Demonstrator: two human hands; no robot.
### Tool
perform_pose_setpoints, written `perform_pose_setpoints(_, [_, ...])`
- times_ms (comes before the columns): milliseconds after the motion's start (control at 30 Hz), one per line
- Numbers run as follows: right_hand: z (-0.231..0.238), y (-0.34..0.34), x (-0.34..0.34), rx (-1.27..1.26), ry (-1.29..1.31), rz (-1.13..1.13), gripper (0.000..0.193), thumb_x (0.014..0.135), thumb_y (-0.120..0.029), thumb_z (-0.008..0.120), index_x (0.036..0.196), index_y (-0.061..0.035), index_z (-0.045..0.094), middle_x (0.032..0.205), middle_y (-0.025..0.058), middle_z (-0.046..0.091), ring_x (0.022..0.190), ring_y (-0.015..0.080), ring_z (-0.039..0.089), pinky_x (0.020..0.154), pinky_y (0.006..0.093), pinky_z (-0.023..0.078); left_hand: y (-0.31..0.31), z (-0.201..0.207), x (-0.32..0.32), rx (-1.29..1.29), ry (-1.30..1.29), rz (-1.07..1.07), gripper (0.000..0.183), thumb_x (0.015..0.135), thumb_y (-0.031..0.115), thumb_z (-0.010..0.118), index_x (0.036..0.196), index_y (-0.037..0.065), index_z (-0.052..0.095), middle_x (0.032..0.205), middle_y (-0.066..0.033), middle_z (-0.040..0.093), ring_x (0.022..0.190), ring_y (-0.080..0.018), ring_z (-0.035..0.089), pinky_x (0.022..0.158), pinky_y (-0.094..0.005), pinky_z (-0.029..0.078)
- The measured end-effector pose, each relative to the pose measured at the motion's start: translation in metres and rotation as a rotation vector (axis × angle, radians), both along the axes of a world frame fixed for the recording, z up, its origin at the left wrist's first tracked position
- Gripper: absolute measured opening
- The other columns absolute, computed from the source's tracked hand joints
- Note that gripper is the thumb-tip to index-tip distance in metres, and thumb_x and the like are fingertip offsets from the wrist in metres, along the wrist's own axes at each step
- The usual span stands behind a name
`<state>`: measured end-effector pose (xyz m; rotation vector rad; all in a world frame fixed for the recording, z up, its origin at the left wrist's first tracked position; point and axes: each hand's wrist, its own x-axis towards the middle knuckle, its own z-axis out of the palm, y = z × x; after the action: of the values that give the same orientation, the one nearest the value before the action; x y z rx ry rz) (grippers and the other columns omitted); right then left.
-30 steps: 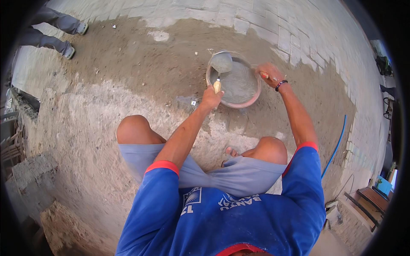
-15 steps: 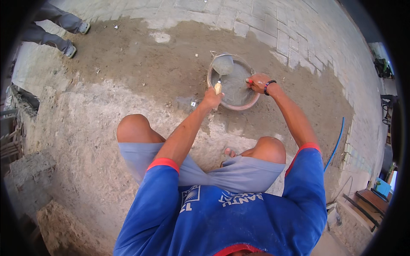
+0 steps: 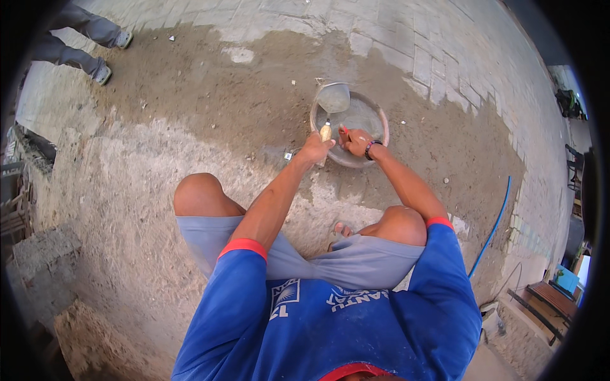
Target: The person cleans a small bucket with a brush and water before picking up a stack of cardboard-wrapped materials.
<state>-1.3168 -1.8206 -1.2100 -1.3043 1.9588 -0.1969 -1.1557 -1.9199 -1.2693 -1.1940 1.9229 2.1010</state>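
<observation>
Now the right hand (image 3: 359, 142), closed on a red-ended tool (image 3: 344, 131) mostly hidden, has swept leftward from the rim of the round pinkish-grey tub (image 3: 356, 163) on the ground, suggesting stirring of wet grey mix (image 3: 363, 117); the left hand (image 3: 314, 148) grips a wooden-handled metal trowel (image 3: 334, 99) at its far-left side.
</observation>
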Motion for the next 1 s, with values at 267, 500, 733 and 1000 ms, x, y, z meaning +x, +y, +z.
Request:
perform_pose_setpoints(267, [0.023,-0.006,-0.076,0.087,0.297,0.127,0.021,0.083,-0.02,0.053,0.1,-0.0114,0.061,0.084,0.0196,0.065,0.083,0.0346,0.063,0.073,0.0427,0.05,0.004,0.018,-0.008,0.041,-0.027,0.013,0.04,0.091,0.018,0.057,0.119,-0.007,0.043,0.1,-0.0149,0.058,0.086,-0.0199,0.057,0.068,-0.0365,0.048])
perform_pose_setpoints(500, [0.022,-0.008,-0.043,-0.005,0.562,0.293,0.026,0.082,-0.016,0.052,0.107,-0.0117,0.058,0.087,0.0208,0.064,0.088,0.0377,0.062,0.079,0.0458,0.049,-0.006,0.041,0.001,0.054,-0.074,-0.022,0.047,0.088,0.021,0.06,0.117,-0.011,0.043,0.108,-0.0212,0.056,0.095,-0.0241,0.055,0.077,-0.0378,0.046])
perform_pose_setpoints(733, [-0.012,-0.005,-0.006,0.027,0.128,-0.134,0.031,0.079,-0.017,0.056,0.109,-0.0083,0.057,0.089,0.0218,0.065,0.081,0.0342,0.065,0.071,0.0422,0.053,-0.007,0.041,0.002,0.071,-0.066,0.002,0.056,0.085,0.023,0.064,0.122,-0.012,0.041,0.12,-0.0281,0.052,0.111,-0.0306,0.053,0.091,-0.039,0.042])
perform_pose_setpoints(1000, [0.032,0.018,-0.078,0.136,0.081,-0.122,0.026,0.079,-0.022,0.063,0.096,-0.0022,0.06,0.088,0.0192,0.063,0.073,0.0302,0.062,0.069,0.0392,0.049,-0.004,0.036,-0.005,0.105,-0.062,-0.008,0.052,0.086,0.022,0.064,0.118,-0.013,0.043,0.119,-0.0274,0.052,0.11,-0.0309,0.053,0.09,-0.0392,0.042])
